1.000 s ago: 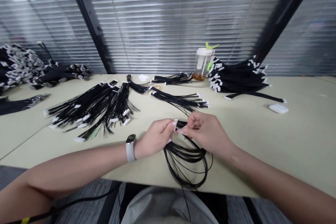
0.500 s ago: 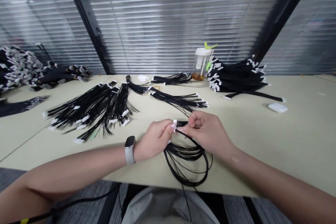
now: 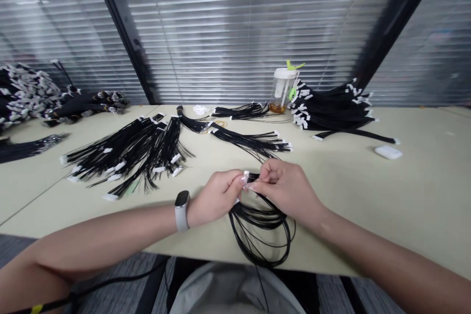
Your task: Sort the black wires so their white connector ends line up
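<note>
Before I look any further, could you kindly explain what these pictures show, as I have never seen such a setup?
There is no machine here: a person works with two bare hands. One camera, worn on the person's head, looks forward and down. The left hand, with a watch on its wrist, pinches a small white plug. The right hand has its fingertips close beside the plug; what they grip is too small to tell. Loops of black wire hang below the hands. On the pale table, bundles of wires with white plugs lie to the left, and a pile of cables lies to the right, near a lidded cup and a small white case. Behind are window blinds.
</note>
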A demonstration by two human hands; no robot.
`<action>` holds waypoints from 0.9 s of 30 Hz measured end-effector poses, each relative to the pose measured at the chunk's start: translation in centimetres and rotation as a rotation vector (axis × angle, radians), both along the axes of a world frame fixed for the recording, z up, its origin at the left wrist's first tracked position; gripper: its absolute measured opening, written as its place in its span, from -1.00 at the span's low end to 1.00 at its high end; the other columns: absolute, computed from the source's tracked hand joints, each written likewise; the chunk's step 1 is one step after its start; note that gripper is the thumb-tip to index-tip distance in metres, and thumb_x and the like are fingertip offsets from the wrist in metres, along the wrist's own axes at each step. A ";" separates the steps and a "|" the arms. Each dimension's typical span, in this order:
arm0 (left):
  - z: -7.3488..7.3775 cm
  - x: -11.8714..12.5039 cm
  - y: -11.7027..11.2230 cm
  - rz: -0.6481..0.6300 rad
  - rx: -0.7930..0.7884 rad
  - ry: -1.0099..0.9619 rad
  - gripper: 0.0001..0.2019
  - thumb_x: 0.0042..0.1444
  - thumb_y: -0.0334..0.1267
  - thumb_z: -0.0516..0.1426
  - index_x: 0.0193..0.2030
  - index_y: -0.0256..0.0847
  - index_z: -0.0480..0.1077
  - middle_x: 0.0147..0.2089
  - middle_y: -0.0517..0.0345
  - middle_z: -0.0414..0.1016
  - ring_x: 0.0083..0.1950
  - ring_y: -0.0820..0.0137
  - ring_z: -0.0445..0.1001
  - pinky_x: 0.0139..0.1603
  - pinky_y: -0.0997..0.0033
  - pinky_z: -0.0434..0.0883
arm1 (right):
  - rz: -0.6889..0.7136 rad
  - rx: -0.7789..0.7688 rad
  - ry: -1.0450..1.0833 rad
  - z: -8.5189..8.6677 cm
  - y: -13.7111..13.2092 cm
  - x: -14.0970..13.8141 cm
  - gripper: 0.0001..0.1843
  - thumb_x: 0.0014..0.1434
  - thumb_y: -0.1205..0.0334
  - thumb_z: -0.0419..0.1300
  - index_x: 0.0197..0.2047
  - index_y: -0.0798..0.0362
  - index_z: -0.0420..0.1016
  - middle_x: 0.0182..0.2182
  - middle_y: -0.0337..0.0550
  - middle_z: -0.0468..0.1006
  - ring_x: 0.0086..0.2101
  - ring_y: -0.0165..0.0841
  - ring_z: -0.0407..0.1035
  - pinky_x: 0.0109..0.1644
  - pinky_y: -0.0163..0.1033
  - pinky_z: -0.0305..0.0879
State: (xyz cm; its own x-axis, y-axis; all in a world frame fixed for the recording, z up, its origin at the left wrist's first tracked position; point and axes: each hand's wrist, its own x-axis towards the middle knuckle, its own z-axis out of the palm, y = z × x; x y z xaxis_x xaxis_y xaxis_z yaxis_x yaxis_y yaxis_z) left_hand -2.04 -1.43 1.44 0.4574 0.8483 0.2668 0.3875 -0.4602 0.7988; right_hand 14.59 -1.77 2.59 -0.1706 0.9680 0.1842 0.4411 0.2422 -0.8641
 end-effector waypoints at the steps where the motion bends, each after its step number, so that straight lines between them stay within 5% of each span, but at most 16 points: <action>1: -0.1 0.0 0.0 -0.009 -0.008 -0.006 -0.64 0.20 -0.17 -0.14 -0.57 -0.26 0.18 -0.60 0.29 0.21 -0.53 0.56 0.17 -0.47 0.56 0.17 | 0.001 -0.004 0.001 0.0 0.0 0.0 -0.71 -0.17 0.16 0.28 -0.58 0.05 0.21 -0.68 -0.36 0.30 -0.63 -0.50 0.15 -0.58 -0.39 0.03; 10: 0.0 0.0 0.2 -0.042 -0.077 -0.069 -0.66 0.18 -0.16 -0.09 -0.57 -0.27 0.18 -0.60 0.31 0.17 -0.54 0.57 0.13 -0.47 0.57 0.15 | 0.019 -0.032 0.016 0.1 0.2 -0.1 -0.73 -0.16 0.15 0.27 -0.54 0.06 0.23 -0.66 -0.33 0.37 -0.60 -0.48 0.22 -0.55 -0.39 0.06; 20: -0.4 0.1 0.8 0.088 -0.159 -0.170 -0.62 0.18 -0.10 -0.10 -0.56 -0.28 0.24 -0.62 0.29 0.20 -0.57 0.56 0.14 -0.48 0.55 0.17 | 0.238 -0.132 -0.028 1.6 1.2 1.9 -0.90 -0.02 0.26 0.14 -0.39 0.10 0.34 -0.48 -0.24 0.44 -0.45 -0.44 0.36 -0.38 -0.34 0.26; 27: -0.8 -0.1 1.4 0.201 -0.186 -0.220 -0.56 0.16 -0.01 -0.11 -0.58 -0.28 0.24 -0.63 0.27 0.23 -0.58 0.55 0.15 -0.52 0.53 0.15 | 0.100 0.329 -0.512 1.8 0.5 2.4 -0.90 -0.04 0.29 0.20 -0.40 0.06 0.34 -0.41 -0.23 0.37 -0.46 -0.44 0.24 -0.39 -0.32 0.16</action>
